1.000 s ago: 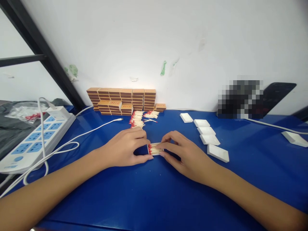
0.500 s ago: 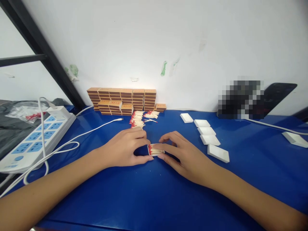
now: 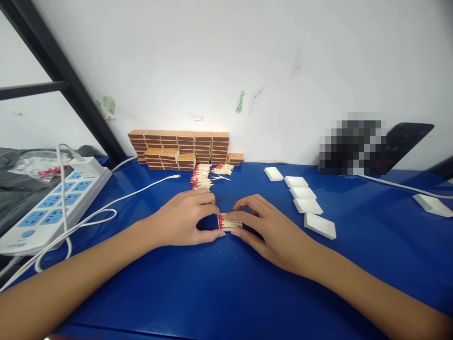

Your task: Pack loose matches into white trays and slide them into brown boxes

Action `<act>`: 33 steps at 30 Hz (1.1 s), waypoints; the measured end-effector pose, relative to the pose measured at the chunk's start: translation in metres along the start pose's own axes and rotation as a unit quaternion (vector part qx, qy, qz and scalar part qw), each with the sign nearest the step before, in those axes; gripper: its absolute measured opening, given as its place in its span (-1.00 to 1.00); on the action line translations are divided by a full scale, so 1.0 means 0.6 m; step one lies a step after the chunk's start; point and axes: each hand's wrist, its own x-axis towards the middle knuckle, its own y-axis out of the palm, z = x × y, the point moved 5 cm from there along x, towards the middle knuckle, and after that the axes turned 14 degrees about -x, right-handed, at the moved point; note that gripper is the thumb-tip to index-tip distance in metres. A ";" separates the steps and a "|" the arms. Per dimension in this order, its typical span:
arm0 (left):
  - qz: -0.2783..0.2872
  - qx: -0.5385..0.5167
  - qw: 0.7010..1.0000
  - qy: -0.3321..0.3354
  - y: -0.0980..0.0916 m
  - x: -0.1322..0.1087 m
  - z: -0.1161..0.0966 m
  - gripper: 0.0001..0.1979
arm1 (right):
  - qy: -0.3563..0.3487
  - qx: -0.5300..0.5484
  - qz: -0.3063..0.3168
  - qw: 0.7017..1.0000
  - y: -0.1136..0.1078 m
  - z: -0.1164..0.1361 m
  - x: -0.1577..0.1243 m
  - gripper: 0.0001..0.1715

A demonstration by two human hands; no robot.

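A small white matchbox tray (image 3: 219, 222), filled with red-headed matches (image 3: 230, 221), lies on the blue table between my hands. My left hand (image 3: 189, 215) holds its left end, thumb at the near corner and index finger at the far corner. From the other side my right hand (image 3: 271, 229) grips the tray, its thumb along the near edge and a fingertip resting on the matches. Just beyond my left hand is a pile of loose matches (image 3: 201, 176), with a smaller match pile (image 3: 222, 168) beside it. My left hand's other fingers are partly hidden.
Stacked matchboxes (image 3: 177, 141) stand against the wall. Several white trays (image 3: 307, 206) lie to the right, and another white tray (image 3: 433, 205) farther right. A power strip (image 3: 49, 208) with white cables (image 3: 116, 198) is at left. A dark phone (image 3: 406, 144) leans at the back right.
Both hands stay almost in place around the tray. The right fingertips have shifted very slightly over the matches.
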 end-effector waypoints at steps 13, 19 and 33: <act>0.006 0.005 1.000 -0.025 -0.002 0.000 0.000 -0.57 | 0.200 -0.252 0.008 0.947 -0.111 -0.218 -0.029 -0.73; -0.001 -0.006 1.000 -0.013 -0.002 0.000 -0.003 -0.64 | 0.226 -0.213 0.021 0.950 -0.109 -0.292 -0.053 -0.76; -0.031 -0.002 1.000 0.003 -0.019 -0.002 0.000 -0.65 | 0.170 -0.118 0.020 0.978 -0.022 -0.235 0.139 -0.55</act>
